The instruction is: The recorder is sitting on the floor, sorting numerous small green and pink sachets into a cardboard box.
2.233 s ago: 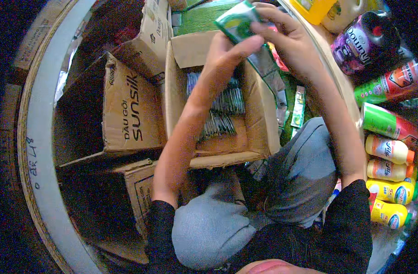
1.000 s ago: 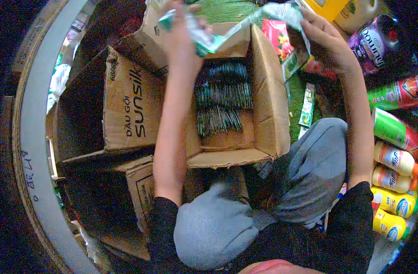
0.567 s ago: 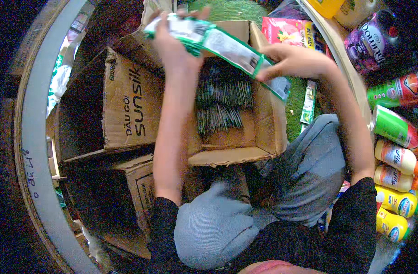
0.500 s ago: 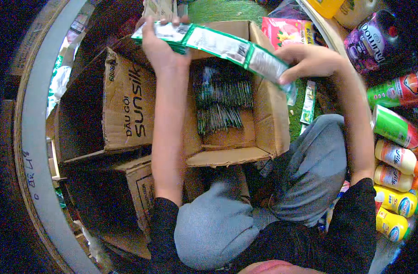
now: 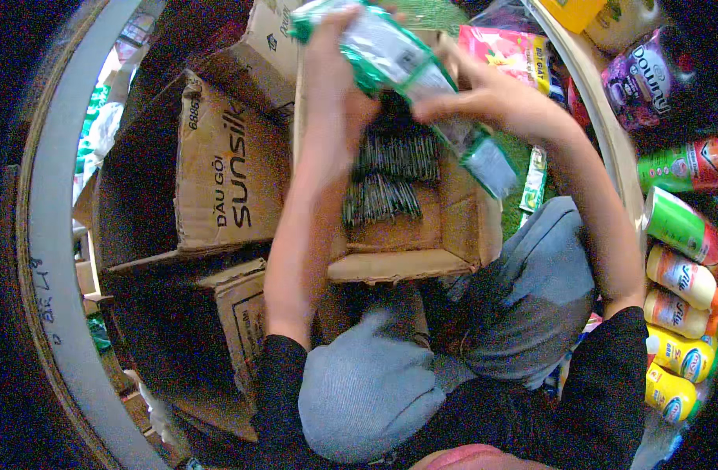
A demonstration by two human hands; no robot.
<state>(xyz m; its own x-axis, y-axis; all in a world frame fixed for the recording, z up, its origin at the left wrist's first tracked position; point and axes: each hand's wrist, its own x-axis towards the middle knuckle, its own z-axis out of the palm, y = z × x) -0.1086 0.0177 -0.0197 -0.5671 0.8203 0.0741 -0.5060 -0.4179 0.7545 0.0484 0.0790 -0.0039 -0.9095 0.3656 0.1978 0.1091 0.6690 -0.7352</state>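
Head view: left hand (image 5: 335, 74) and right hand (image 5: 492, 98) clamp a sachet strip (image 5: 410, 74) at top centre, above the open box (image 5: 469, 235), whose flaps crowd both sides.

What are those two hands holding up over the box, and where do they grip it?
A strip of green and white sachets. The left hand grips its upper end; the right hand pinches it further along, leaving the lower end hanging free.

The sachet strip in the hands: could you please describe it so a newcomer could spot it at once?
Start at the open cardboard box ahead of the knees, stocked with dark sachets. Above it, the left hand and right hand hold the sachet strip: green-and-white, glossy, and the only one lifted out.
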